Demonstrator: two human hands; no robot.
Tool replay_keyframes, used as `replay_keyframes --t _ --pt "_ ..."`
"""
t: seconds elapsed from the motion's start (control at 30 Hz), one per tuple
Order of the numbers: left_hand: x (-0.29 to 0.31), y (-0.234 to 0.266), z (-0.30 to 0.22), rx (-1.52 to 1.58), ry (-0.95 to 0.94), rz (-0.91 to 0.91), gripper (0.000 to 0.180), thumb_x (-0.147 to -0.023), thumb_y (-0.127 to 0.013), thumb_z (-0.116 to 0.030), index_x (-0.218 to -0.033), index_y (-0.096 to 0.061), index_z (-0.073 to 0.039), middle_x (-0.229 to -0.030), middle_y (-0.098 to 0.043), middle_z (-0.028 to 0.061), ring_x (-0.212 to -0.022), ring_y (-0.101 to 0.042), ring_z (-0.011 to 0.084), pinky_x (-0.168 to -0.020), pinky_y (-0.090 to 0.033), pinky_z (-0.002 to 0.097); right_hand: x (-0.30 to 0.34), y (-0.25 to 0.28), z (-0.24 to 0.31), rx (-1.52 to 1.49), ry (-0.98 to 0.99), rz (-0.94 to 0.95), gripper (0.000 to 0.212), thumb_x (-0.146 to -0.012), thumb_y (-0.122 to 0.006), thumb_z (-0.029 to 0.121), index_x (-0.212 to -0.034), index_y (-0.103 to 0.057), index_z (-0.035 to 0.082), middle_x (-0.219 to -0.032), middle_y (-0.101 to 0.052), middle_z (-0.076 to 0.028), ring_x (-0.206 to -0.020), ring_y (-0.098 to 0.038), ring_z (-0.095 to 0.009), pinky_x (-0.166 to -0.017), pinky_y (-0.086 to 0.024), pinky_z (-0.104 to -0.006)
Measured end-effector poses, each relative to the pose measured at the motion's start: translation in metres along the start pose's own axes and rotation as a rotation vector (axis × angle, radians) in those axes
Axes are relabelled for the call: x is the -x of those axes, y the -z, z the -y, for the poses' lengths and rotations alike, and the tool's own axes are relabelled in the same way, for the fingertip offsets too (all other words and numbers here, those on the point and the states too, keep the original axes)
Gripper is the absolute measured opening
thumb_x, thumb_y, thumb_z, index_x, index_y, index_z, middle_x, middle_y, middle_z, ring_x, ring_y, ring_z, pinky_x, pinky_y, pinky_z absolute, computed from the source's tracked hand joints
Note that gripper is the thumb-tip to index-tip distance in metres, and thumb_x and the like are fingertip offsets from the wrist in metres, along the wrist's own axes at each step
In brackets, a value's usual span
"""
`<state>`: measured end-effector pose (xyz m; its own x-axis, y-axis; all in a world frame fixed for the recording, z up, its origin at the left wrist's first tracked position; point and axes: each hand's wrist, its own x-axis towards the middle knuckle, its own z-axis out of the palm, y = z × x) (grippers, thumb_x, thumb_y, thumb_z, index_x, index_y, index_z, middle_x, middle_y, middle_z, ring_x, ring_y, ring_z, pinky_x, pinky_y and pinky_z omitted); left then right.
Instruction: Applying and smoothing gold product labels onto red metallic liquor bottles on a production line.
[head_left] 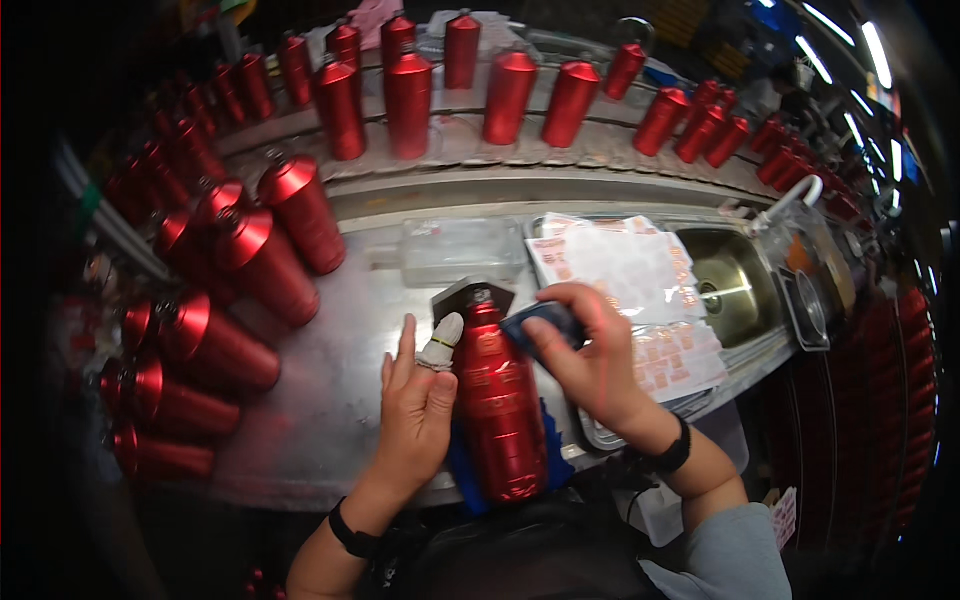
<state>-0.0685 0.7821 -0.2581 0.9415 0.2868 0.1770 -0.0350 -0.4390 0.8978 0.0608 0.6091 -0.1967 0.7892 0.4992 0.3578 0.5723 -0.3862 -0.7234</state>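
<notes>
A shiny red metal bottle (500, 420) with a narrow neck lies in front of me, its neck pointing away. Blue cloth (465, 465) shows under its near part, and a dark angular support (450, 298) sits around its neck. My left hand (415, 425) is at the bottle's left side, fingers stretched out. One finger wears a white cover with a yellow-green band; whether the hand touches the bottle, I cannot tell. Between the thumb and fingers of my right hand (590, 350) is a dark blue, flat pad-like piece (535, 325), held against or close to the bottle's upper right side.
White sticker sheets (625, 270) lie on a tray at the right, beside a metal sink (735, 285). A clear plastic container (460, 250) stands beyond the bottle. Several red bottles (265, 260) crowd the left; more line the conveyor (460, 135) across the back.
</notes>
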Motion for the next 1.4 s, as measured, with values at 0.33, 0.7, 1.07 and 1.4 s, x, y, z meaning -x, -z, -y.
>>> replay_keyframes --t 0.33,0.7,1.07,1.4 --pt "0.04 0.003 0.018 0.281 0.306 -0.07 0.048 -0.107 -0.038 -0.024 -0.145 -0.041 0.004 -0.136 -0.05 0.0132 -0.123 -0.049 0.0181 -0.104 -0.038 0.0322 -0.017 -0.027 0.035 0.257 0.779 0.107 0.019 -0.072 -0.066 0.015 -0.089 -0.066 0.007 -0.088 -0.059 -0.004 -0.081 -0.061 -0.023 -0.068 -0.047 -0.0375" --pt "0.04 -0.008 -0.005 0.408 0.27 0.015 0.05 -0.106 -0.041 -0.018 -0.15 -0.033 0.004 -0.145 -0.047 0.0134 -0.13 -0.046 0.0197 -0.109 -0.035 0.0327 0.03 0.003 0.024 0.062 0.658 0.161 0.028 -0.068 -0.069 0.014 -0.095 -0.067 0.009 -0.085 -0.056 -0.004 -0.082 -0.058 -0.024 -0.07 -0.046 -0.0367" --pt "0.032 -0.035 -0.024 0.615 0.192 -0.021 0.06 -0.1 -0.054 -0.014 -0.152 -0.029 0.001 -0.144 -0.047 0.0148 -0.129 -0.048 0.0205 -0.108 -0.038 0.034 0.063 0.012 -0.037 -0.531 -0.5 0.027 0.023 -0.088 -0.074 0.016 -0.104 -0.063 0.003 -0.092 -0.066 -0.002 -0.081 -0.059 -0.006 -0.07 -0.05 -0.0231" --pt "0.03 -0.031 -0.027 0.664 0.222 -0.014 0.066 -0.098 -0.056 -0.011 -0.155 -0.024 -0.003 -0.144 -0.048 0.0137 -0.128 -0.05 0.0206 -0.108 -0.039 0.0346 0.069 0.01 -0.042 -0.621 -0.494 0.014 0.021 -0.089 -0.073 0.013 -0.102 -0.06 0.002 -0.088 -0.064 -0.002 -0.08 -0.057 -0.005 -0.069 -0.047 -0.0215"
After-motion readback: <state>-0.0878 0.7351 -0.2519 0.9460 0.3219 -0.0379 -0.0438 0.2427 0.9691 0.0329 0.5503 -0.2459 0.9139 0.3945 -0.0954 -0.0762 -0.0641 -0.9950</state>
